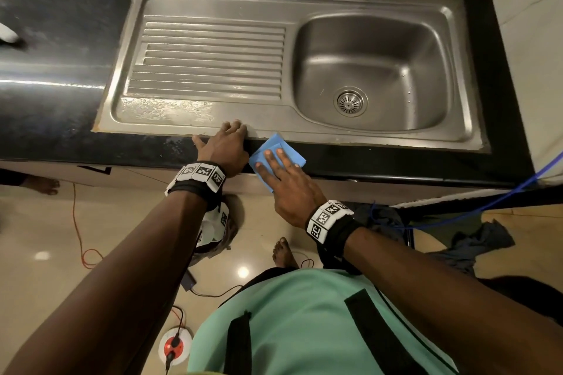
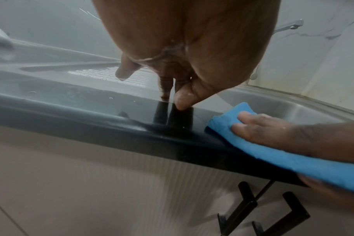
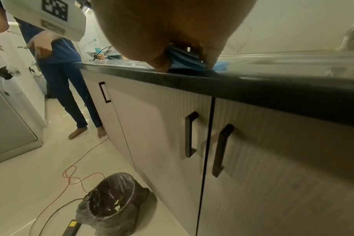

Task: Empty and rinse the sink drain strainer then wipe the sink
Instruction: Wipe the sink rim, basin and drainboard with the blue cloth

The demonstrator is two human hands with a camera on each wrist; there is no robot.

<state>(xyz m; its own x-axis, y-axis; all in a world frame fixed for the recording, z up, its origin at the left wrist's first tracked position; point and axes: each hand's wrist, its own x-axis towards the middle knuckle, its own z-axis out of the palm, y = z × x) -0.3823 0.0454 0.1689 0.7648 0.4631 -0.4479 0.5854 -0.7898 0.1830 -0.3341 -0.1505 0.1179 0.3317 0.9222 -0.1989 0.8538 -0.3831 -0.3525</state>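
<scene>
Head view showed the round metal drain strainer (image 1: pixel 350 101) seated in the stainless steel sink (image 1: pixel 213 113), looking clean. Right hand (image 1: pixel 289 183) pressed flat on a folded blue cloth (image 1: pixel 275 148) at the near counter edge; left hand (image 1: pixel 227 148) rested flat, grasping nothing. Wiping seemingly remained.

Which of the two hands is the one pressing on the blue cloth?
The right hand, fingers flat on the blue cloth at the counter's front edge. The left hand rests bare on the sink rim.
</scene>
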